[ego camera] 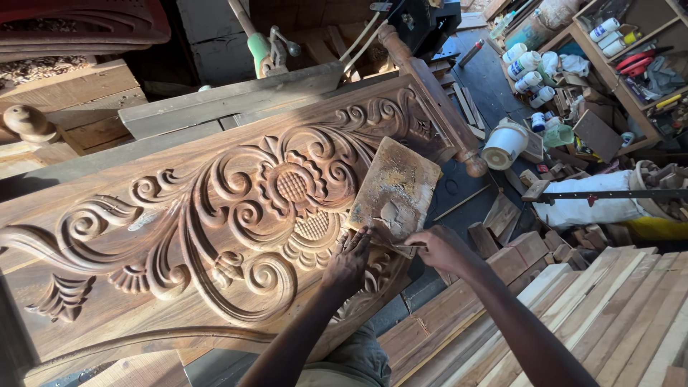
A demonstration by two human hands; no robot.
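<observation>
Now L hand (pixel 349 261) flat on carved panel (pixel 215 215); R hand (pixel 441 247) pinching scraper (pixel 408 246) beside board (pixel 394 190).

White bucket (pixel 504 144) on floor right of carving. Wooden shelf (pixel 625 100) top right, white bottles (pixel 525 63) on it. Stacked pale planks (pixel 609 315) bottom right. White sack (pixel 584 202) under metal bar clamp (pixel 609 194). Wood offcuts (pixel 512 240) scattered nearby. Green-handled tool (pixel 259 49) top centre.

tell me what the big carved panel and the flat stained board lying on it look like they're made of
Carved panel: looks like solid hardwood, bare and matt, with brown grain lines running through the scrolls and flower relief.

Flat board: seems to be a thin wooden or plywood offcut, rough and unfinished, crusted with pale yellowish patches, possibly filler or glue. The left hand rests on the carving beside it; the right hand is at its lower edge.
</observation>
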